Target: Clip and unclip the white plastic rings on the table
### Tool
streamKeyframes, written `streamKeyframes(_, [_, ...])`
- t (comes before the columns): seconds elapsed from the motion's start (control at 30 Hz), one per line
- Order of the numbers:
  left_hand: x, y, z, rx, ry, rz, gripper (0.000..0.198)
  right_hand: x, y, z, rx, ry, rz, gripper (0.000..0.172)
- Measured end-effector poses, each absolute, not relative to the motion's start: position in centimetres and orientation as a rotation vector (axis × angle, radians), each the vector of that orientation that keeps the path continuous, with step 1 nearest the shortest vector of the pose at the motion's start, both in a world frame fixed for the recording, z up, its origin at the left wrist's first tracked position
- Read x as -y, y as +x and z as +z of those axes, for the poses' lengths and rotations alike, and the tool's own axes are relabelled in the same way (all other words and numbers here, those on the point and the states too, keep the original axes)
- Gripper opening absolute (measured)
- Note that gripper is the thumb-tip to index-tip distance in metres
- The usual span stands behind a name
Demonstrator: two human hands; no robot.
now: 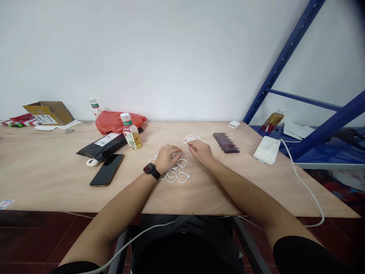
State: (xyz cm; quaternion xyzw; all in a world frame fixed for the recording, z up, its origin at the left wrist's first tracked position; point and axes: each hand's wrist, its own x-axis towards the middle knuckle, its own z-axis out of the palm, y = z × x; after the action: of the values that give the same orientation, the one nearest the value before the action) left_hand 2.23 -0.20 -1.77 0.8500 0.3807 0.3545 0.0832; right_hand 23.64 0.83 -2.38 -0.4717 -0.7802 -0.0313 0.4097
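Thin white plastic rings with small clip tabs, like curtain rings, lie in two groups on the wooden table. Over the nearer group of rings point(171, 181) is my left hand point(166, 158), palm down. Its fingers are curved, with a gap between them and the thumb, and I see nothing held in it. Part of that group is hidden beneath the hand. My right hand point(201, 150) is at the farther, smaller group of rings point(188, 136). Its thumb and fingertips are pinched together at the edge of a white ring, partly covered by the fingers.
Left of the rings are a drink bottle point(131, 137), a black parcel point(99, 149), a red bag point(114, 121), a phone point(107, 171) and a white earbud case point(92, 162). Rightward lie a pixelated dark object point(226, 142), a white power bank point(266, 150) with a cable, and a blue shelf frame point(281, 64).
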Motion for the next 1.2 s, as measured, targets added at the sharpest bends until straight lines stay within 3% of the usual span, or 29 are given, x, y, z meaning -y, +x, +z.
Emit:
streamKeyframes(0.13, [0.4, 2.3, -1.8, -1.193, 2.595, 0.884, 0.017, -2.0, 25.0, -2.7, 1.884, -1.308, 0.02, 0.02])
streamKeyframes(0.4, [0.2, 2.1, -1.8, -1.38, 2.497, 0.909, 0.021, 0.3, 23.4, -2.2, 2.483, -0.853, 0.391, 0.031])
streamKeyframes(0.63, [0.5, 2.1, -1.5, -1.37, 2.47, 0.975, 0.019, 0.5, 23.2, -1.8, 2.517, -0.921, 0.274, 0.012])
streamKeyframes(1.2, [0.4, 2.1, -1.2, -1.232, 2.484, 1.139, 0.014, 0.8, 22.4, -2.1, 2.07, -0.997, 0.234, 0.013])
